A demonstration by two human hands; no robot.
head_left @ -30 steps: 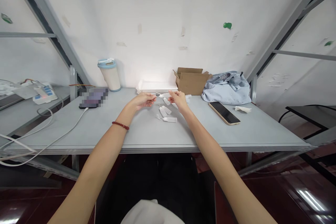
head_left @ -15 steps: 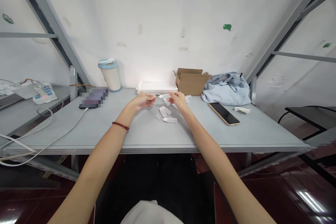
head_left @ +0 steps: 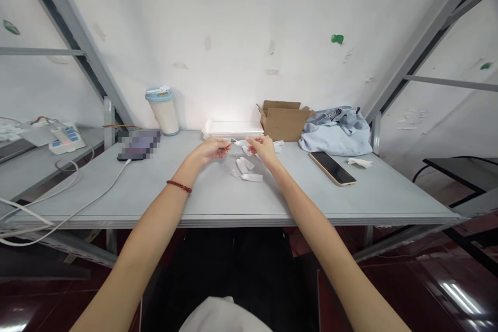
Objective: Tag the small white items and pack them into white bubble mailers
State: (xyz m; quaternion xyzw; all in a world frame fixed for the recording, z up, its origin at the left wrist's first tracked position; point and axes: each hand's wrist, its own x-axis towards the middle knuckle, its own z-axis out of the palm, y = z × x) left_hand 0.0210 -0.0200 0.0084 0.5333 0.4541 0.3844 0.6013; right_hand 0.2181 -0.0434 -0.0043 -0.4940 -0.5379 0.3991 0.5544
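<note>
A small white plastic piece [head_left: 241, 142] is held just above the far middle of a grey surface [head_left: 218, 197], between both hands. The left hand [head_left: 212, 148] pinches its left end, where a thin tail or cord seems to stick out, with thumb and fingers [head_left: 224, 143] pressed together. The right hand [head_left: 264, 148] pinches the right end the same way, fingertips closed on the piece. The piece is too small to tell exactly what it is.

Just below the hands, several similar white pieces [head_left: 246, 170] lie loose on the surface, close together, one resting nearer the person than the rest.

Judging from the grip, doing this well calls for short, steady pinches close to the join, with both wrists kept low over the surface so that a dropped part lands among the others and not on the floor.

Farther out, a flat white tray [head_left: 232, 128] sits against the far wall behind the hands. To its right stand an open cardboard box [head_left: 283, 120] and a bundle of pale blue cloth [head_left: 336, 132]. A smartphone [head_left: 332, 167] lies face up on the right, with a crumpled white scrap [head_left: 359, 162] beside it. On the far left stands a lidded cup [head_left: 162, 110], and near it a blurred dark device [head_left: 138, 145] with a white cable [head_left: 97, 195] trailing off the near left edge. A red bead bracelet [head_left: 178, 186] circles the left wrist.
</note>
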